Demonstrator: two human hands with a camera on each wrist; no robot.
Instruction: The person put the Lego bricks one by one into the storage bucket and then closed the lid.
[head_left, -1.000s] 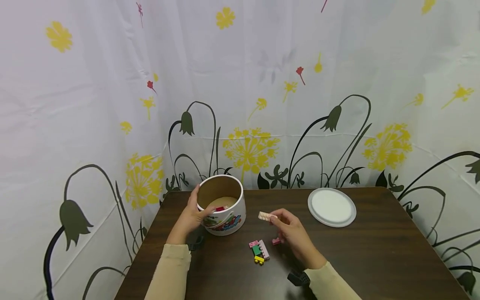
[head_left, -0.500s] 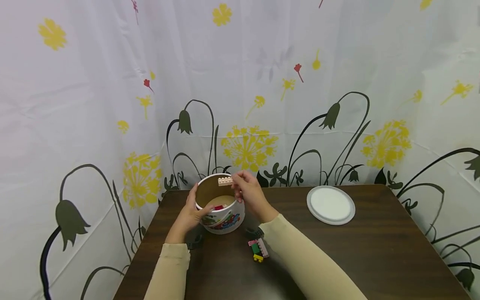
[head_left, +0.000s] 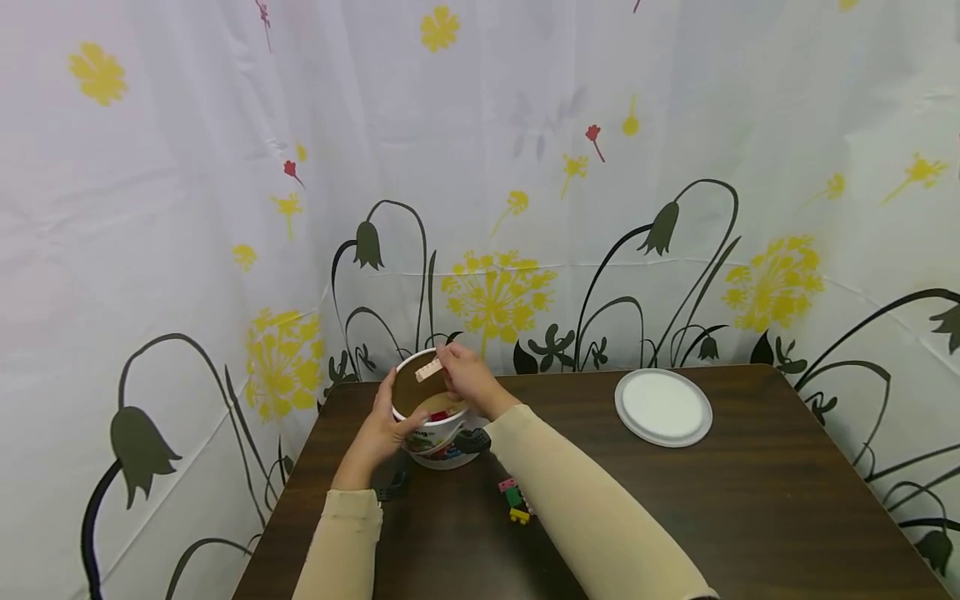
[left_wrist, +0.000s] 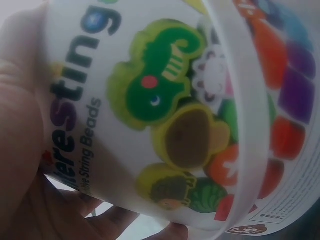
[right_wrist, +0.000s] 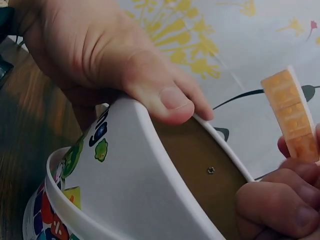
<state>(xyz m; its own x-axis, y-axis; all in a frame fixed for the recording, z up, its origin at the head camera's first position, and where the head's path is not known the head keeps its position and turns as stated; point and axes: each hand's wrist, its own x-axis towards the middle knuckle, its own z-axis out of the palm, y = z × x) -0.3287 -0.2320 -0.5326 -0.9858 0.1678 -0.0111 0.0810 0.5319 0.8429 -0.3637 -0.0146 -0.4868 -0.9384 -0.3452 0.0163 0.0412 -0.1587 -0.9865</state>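
My left hand (head_left: 375, 437) grips the rim of a white printed bucket (head_left: 442, 437) at its left side, with the thumb over the edge. The bucket's wall carries bright pictures and a white handle (left_wrist: 247, 100). Over the bucket's opening, my right hand (head_left: 472, 379) pinches a pale peach toy brick (head_left: 429, 370) by one end. In the right wrist view the peach brick stands up from the fingertips, apart from the rim. A red brick (head_left: 439, 415) lies inside the bucket; other contents are hidden.
On the dark wooden table (head_left: 750, 500), a green brick (head_left: 513, 497), a yellow brick (head_left: 519, 517) and pink ones lie in front of the bucket, partly behind my right sleeve (head_left: 592, 508). A round white lid (head_left: 663, 408) lies at the right. A flowered curtain (head_left: 480, 167) hangs behind.
My right hand has moved left and up from near the loose bricks to over the bucket, carrying the peach brick, which has tilted. The left hand keeps its grip on the rim.
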